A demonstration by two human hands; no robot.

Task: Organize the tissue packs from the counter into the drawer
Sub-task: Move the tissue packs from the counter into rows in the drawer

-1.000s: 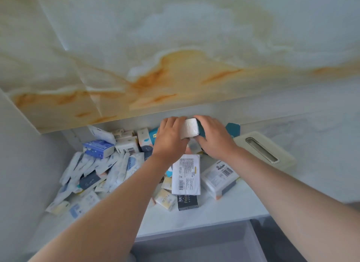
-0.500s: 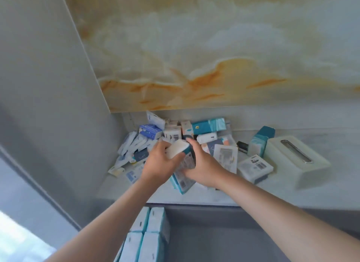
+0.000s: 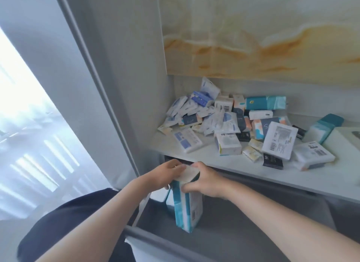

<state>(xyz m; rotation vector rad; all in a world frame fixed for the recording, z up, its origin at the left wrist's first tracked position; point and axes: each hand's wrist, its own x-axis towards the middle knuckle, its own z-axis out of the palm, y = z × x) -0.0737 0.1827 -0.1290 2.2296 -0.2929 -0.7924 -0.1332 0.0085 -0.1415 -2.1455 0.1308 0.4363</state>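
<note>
Tissue packs (image 3: pixel 229 129) lie heaped on the counter (image 3: pixel 233 171), most of them still loose and overlapping; one tall teal-and-white pack (image 3: pixel 187 205) stands on end inside the open drawer (image 3: pixel 243 228) below, at its left end. We hold this pack at its top with both hands. The left hand (image 3: pixel 165 177) curls over the upper left corner, fingers wrapped around the white end face. The right hand (image 3: pixel 204 183) clamps the upper right side, thumb forward and fingers closed against the wrapper. Both forearms reach forward and down from the lower edge of the view, wrists slightly bent so that the pack is kept upright. To its left, other pale packs (image 3: pixel 161 195) appear to stand already in the drawer, though they are largely hidden.

Risks, as we judge them: the pack is tall and narrow and rests on a small end face, so it may topple toward the bare right part of the drawer once released, unless it leans on its neighbours. The soft wrapper may also buckle under a firm squeeze. On the counter, several packs sit near the front edge, among them a dark flat pack (image 3: pixel 272 161); a careless reach into the heap could push these over the lip and onto the drawer or floor.
</note>
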